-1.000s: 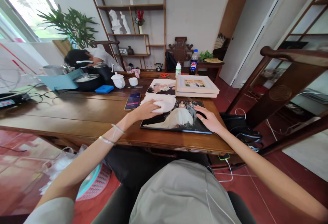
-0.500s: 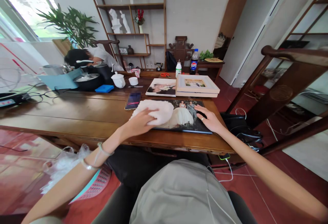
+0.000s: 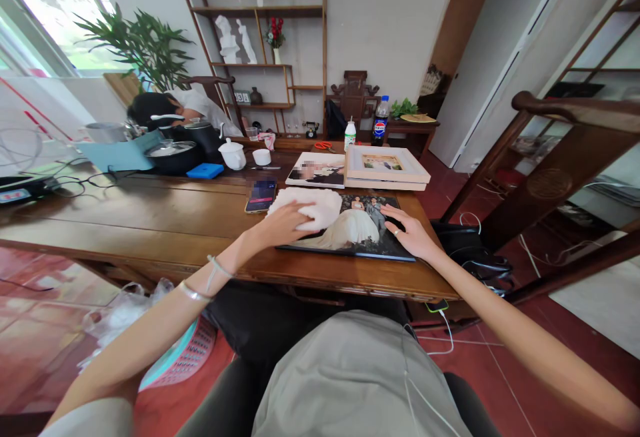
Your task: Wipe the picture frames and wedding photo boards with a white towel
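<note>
My left hand (image 3: 283, 225) is pressed onto a fluffy white cloth (image 3: 325, 205), index finger stretched over its top, some fingers hidden. The cloth lies on the left part of a large photo panel (image 3: 357, 250) showing a couple in wedding clothes. With fingers outstretched, my right hand (image 3: 407, 233) rests flat on the panel's right edge, steadying nothing else; a ring is on one finger. Just left of the cloth lies a phone (image 3: 261, 195) with its screen lit.
Behind the panel are a photo book (image 3: 315, 170) and a stacked pale frame (image 3: 387, 163). A cola bottle (image 3: 381, 122), small white bottle (image 3: 350, 134), red-handled scissors (image 3: 324, 146), white teapot (image 3: 233, 155), cup (image 3: 261, 157) and blue block (image 3: 205, 171) stand farther back. A person (image 3: 200, 109) leans at left.
My left hand and the white cloth have slid right and slightly away from me, baring more of the panel's near left corner. My right hand has stayed in place.
</note>
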`<move>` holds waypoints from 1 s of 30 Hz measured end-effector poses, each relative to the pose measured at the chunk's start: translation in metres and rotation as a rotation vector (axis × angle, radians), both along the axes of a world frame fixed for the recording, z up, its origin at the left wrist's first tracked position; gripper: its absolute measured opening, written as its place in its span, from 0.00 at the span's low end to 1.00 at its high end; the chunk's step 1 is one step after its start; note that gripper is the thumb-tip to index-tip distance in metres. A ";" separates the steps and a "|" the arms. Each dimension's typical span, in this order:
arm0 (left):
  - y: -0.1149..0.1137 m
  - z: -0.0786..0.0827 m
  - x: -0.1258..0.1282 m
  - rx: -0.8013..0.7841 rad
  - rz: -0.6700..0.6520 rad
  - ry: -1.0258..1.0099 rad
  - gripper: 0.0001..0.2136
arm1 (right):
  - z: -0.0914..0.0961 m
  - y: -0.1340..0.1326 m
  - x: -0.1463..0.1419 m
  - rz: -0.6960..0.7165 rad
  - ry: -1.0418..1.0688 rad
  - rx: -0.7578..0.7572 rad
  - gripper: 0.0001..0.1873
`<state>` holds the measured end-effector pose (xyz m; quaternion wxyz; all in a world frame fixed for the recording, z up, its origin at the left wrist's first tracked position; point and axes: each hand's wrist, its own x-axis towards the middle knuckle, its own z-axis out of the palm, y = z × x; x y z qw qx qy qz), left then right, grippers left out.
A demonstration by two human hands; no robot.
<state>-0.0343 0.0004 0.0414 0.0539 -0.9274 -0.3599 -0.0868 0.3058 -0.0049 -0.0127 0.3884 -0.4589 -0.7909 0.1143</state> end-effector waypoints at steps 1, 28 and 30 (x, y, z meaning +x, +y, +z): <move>0.015 0.000 0.001 0.006 0.001 -0.013 0.13 | 0.000 0.000 0.000 0.001 -0.001 -0.001 0.18; -0.051 0.000 0.028 -0.051 -0.101 0.108 0.12 | 0.002 -0.001 -0.002 -0.016 -0.002 -0.023 0.18; -0.022 -0.001 0.034 -0.048 -0.071 0.114 0.12 | 0.002 -0.001 -0.002 -0.006 0.010 -0.021 0.18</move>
